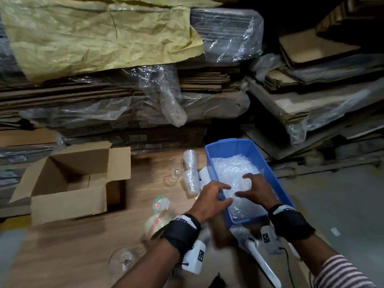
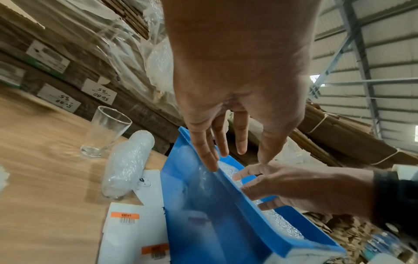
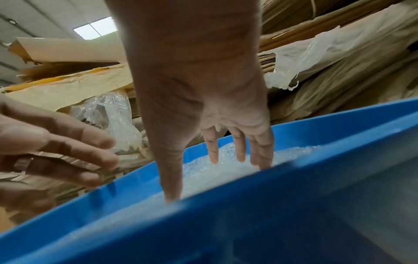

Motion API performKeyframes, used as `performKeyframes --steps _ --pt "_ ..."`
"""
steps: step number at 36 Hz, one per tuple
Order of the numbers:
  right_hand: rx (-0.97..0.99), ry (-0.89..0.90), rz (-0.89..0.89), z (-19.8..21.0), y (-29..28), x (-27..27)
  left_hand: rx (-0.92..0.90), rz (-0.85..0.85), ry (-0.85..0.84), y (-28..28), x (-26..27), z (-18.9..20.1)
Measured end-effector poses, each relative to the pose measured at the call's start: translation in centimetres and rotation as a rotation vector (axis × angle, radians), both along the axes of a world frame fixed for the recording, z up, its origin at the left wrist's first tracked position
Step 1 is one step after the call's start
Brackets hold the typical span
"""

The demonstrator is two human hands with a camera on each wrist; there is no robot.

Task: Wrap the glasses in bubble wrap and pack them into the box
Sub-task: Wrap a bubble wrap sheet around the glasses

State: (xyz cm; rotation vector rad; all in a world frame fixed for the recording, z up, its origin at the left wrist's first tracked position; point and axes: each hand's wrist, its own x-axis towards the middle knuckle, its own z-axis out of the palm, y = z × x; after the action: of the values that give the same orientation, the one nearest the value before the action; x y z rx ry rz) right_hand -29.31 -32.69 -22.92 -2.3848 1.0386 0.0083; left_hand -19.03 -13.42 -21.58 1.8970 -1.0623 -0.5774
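— Where do our glasses stand? One bare glass [image 2: 104, 131] is upright on the wooden table [image 1: 72, 246], just beside two wrapped glasses [image 1: 190, 173] lying end to end along the blue bin's left wall. Another bare glass [image 1: 121, 261] sits near us, at the table's front.

— And the bubble wrap [image 1: 234, 169]? It fills the blue bin [image 1: 228, 145], which is why we have both hands over it. Our right hand [image 1: 256, 191] reaches in with fingers spread and straight, tips touching the wrap; our left hand [image 1: 211, 199] hovers at the bin's left rim, fingers loose and spread, holding nothing. We'd judge we're fetching a fresh sheet for the next glass.

— The box [image 1: 68, 183]? Open on the left, flaps out, well apart from the bin; we see nothing in the part of it that shows.

— What's in our way? A tape roll [image 1: 158, 222] lies by our left wrist, and white labelled packets [image 2: 133, 232] sit against the bin's wall. Stacked cardboard [image 1: 104, 94] under plastic sheeting crowds the back. The upright glass is near the path from bin to box, so we could knock it.
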Motion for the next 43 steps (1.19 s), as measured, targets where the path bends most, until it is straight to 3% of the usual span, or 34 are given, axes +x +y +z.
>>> performKeyframes --steps 5,10,15,19,26,32,43 --pt "-0.007 0.127 0.064 -1.7 -0.9 0.3 0.051 0.030 -0.007 -1.2 -0.6 -1.2" --pt "-0.056 -0.024 0.060 -2.2 -2.4 0.1 0.077 0.070 -0.025 -1.8 -0.7 -1.9" --pt "-0.010 -0.058 0.042 -1.3 -3.1 -0.5 0.096 0.086 -0.044 -2.2 -0.7 -1.8" --pt "0.034 0.036 0.049 -1.8 -3.2 -1.1 0.101 0.100 -0.059 -2.3 -1.1 -1.9" --pt "0.029 -0.137 0.008 -2.3 -3.8 -1.2 0.119 0.111 -0.064 -2.3 -1.5 -1.6" --pt "0.094 0.046 0.038 -1.9 -2.9 -1.5 0.133 0.114 -0.070 -2.4 -1.5 -1.5" --pt "0.048 -0.260 0.057 -0.6 -3.3 -2.1 0.122 0.107 -0.042 -2.3 -1.4 -1.2"
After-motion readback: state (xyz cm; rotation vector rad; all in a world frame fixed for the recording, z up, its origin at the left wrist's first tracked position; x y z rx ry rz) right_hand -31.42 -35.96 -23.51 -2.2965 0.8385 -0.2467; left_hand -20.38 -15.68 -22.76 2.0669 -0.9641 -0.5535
